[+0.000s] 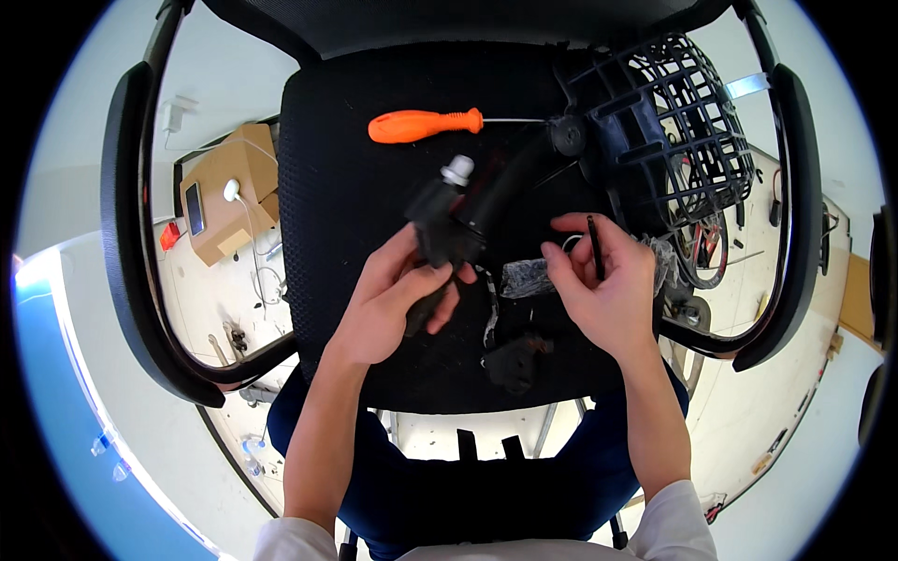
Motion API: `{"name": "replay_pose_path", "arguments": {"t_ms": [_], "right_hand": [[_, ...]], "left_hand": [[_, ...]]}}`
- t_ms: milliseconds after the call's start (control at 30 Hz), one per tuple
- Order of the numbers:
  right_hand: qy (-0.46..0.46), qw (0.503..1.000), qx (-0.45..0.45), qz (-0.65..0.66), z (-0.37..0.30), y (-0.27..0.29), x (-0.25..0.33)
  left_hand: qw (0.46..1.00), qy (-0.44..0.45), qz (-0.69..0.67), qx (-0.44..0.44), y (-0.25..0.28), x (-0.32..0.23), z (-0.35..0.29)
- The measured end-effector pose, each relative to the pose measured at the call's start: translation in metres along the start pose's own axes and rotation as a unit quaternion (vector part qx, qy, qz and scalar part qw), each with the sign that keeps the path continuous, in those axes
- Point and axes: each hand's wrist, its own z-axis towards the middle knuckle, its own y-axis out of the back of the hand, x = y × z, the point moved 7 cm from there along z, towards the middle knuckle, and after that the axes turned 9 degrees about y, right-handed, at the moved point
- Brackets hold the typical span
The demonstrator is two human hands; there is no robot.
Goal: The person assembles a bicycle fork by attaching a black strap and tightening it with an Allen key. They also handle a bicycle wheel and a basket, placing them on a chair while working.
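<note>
Over the black chair seat (351, 201), my left hand (385, 290) is closed round a blurred black plastic part (444, 229). A white knob (457, 170) shows at its far end. My right hand (603, 285) pinches a short thin black rod (595, 245) that stands nearly upright between the fingers. Beside those fingers lies a crumpled clear plastic bag (526, 279). Another small black part (514, 363) rests near the seat's front edge, between my forearms. Beyond my hands an orange-handled screwdriver (426, 125) lies crosswise, its tip reaching a curved black bar (519, 178).
A black lattice basket (669, 131) occupies the seat's far right. Armrests (140, 234) flank the seat on both sides. On the floor at left stands a cardboard box (234, 201) with a phone (195, 208) and a white cable. A wheel (708, 252) lies at right below the basket.
</note>
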Motion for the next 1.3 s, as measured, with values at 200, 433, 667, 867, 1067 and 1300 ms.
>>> {"name": "replay_pose_path", "arguments": {"t_ms": [200,433,667,867,1067,1300], "right_hand": [[-0.091,0.934,0.075,0.336,-0.012,-0.012,0.008],[-0.133,0.903,0.102,0.396,-0.013,-0.032,0.010],[-0.142,0.911,0.092,0.375,-0.012,-0.032,0.002],[-0.128,0.933,0.073,0.329,-0.011,-0.029,-0.001],[-0.113,0.955,0.096,0.257,-0.014,-0.029,-0.006],[-0.090,0.974,0.095,0.186,-0.010,-0.025,-0.015]], "left_hand": [[0.956,-0.202,0.210,-0.036,-0.001,-0.019,-0.014],[0.925,-0.239,0.263,-0.132,0.008,-0.017,-0.009],[0.896,-0.228,0.358,-0.133,-0.007,-0.015,-0.008],[0.818,-0.275,0.476,-0.169,-0.009,-0.030,-0.013],[0.793,-0.343,0.491,-0.114,-0.014,-0.027,-0.010],[0.801,-0.318,0.493,-0.122,-0.019,-0.017,-0.010]]}}
